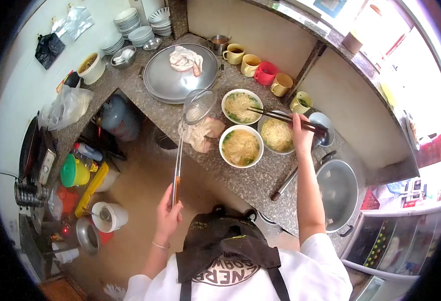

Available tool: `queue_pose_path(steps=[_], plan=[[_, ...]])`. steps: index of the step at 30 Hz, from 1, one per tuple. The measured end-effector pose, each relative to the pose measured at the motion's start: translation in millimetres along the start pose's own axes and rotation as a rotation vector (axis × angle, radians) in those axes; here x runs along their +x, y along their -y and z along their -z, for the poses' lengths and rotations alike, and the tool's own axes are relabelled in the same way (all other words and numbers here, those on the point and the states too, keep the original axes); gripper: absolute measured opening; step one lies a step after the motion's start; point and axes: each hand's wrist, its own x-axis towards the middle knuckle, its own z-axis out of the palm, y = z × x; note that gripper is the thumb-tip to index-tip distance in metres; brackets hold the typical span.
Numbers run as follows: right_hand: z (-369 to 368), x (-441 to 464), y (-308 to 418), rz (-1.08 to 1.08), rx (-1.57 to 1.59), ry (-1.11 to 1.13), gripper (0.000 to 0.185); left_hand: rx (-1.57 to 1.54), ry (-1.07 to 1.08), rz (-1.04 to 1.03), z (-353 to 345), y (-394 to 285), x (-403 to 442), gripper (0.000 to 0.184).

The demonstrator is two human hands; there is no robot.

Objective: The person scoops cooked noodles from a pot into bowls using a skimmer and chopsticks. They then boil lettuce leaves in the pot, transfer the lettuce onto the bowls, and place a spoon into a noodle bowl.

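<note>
My left hand (168, 214) is wrapped round the wooden handle of a long wire-mesh strainer (199, 106). The strainer's basket is over the counter, above a crumpled cloth (198, 135). In my right hand (301, 131) is a pair of dark chopsticks (272, 114), whose tips reach the noodles in the upper white bowl (240, 121). Just below it, another white bowl (225, 155) holds noodles in broth with greens. Under the chopsticks, beside both bowls, stands a metal bowl of noodles (276, 136). A dark-handled ladle (283, 186) lies near my right forearm.
A large metal pot (338, 190) stands right of my right arm. Behind the bowls are several mugs (266, 73). A round metal lid (173, 83) bears another cloth (186, 59). Stacked plates (127, 21) stand in the back corner. Left, below the counter, are a gas cylinder (120, 120) and buckets (117, 213).
</note>
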Motion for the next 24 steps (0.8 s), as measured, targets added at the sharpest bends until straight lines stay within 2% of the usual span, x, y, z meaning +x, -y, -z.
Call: queue_pose_path(steps=[2,4,6,8,10,11,12,14,16,20,22,24], plan=[[-9,8,-24,0.054,-0.143,0.004,0.022,0.008,0.019,0.056,-6,-9,0,0.055],[-31,12,-50,0.091,-0.142,-0.036,0.024,0.006,0.036,0.047,-7,-8,3,0.054],[-48,12,-70,0.064,0.013,-0.004,0.024,0.005,0.059,0.036,-9,-7,7,0.054],[-54,13,-79,-0.087,-0.002,0.027,0.028,0.009,0.065,0.047,-10,-7,8,0.054],[-47,12,-72,-0.011,0.094,-0.038,0.029,0.037,0.077,0.046,-10,-9,8,0.054],[-36,11,-67,0.021,-0.122,-0.068,0.022,0.059,0.083,0.047,-9,-11,9,0.055],[-29,0,-32,-0.039,0.079,-0.036,0.022,0.066,0.09,0.051,-8,-12,10,0.055],[-14,-4,-39,-0.006,0.102,0.018,0.023,0.062,0.08,0.045,-10,-9,9,0.055],[1,-17,-32,-0.07,-0.007,0.056,0.024,0.077,0.107,0.04,-11,-7,13,0.056],[78,-64,-5,-0.056,0.136,-0.161,0.026,0.112,0.135,0.025,-20,-9,20,0.057],[124,-112,11,0.052,0.084,-0.353,0.024,0.084,0.197,0.035,-29,-13,22,0.057],[176,-166,-12,0.154,-0.249,-0.442,0.02,0.051,0.263,0.013,-40,-14,26,0.057]])
